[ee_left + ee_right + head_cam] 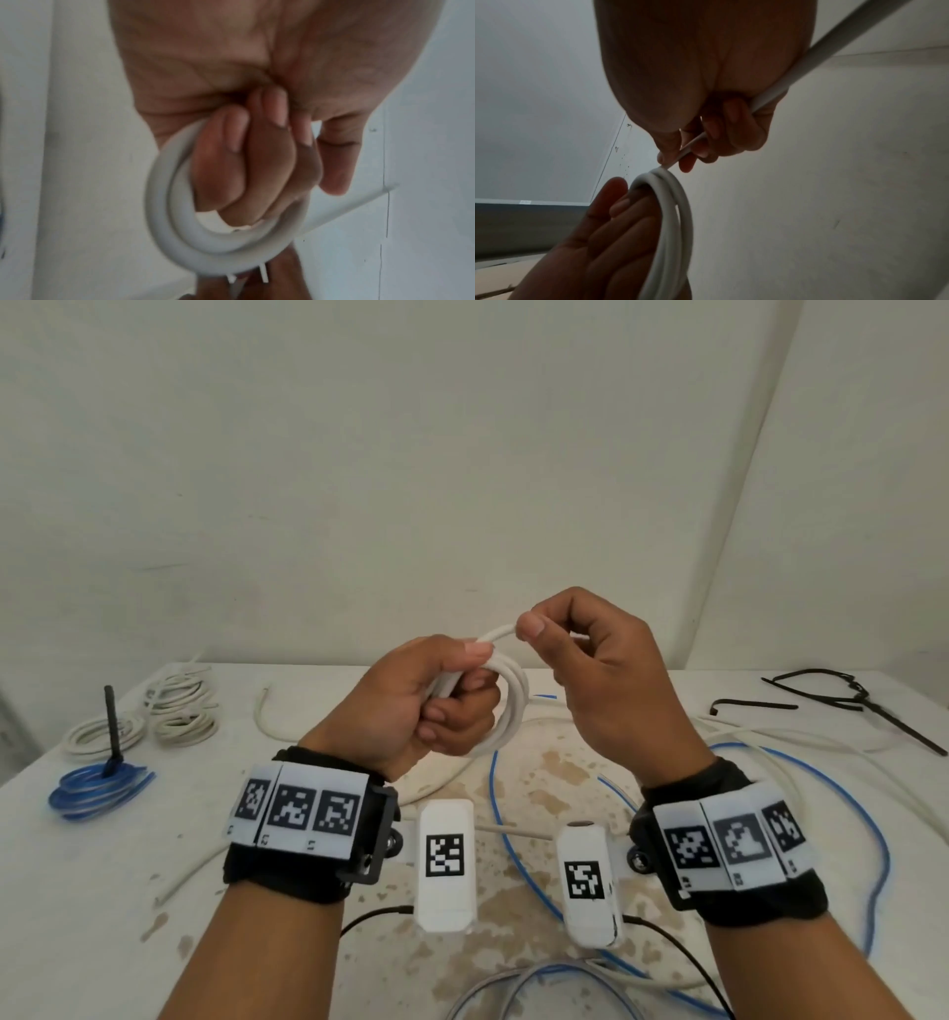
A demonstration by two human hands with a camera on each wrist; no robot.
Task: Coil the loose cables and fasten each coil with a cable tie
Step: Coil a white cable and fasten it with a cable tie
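A small coil of white cable is held up over the table, and my left hand grips it with thumb and curled fingers. In the left wrist view the white coil loops round my curled fingers. My right hand pinches the cable's running strand between thumb and forefinger, just above the coil. The right wrist view has that strand passing through my right fingers down to the coil. The rest of the white cable trails over the table.
Three white coils and a tied blue coil with a black tie lie at the left. Loose black cable ties lie at the far right. A loose blue cable curves across the stained table.
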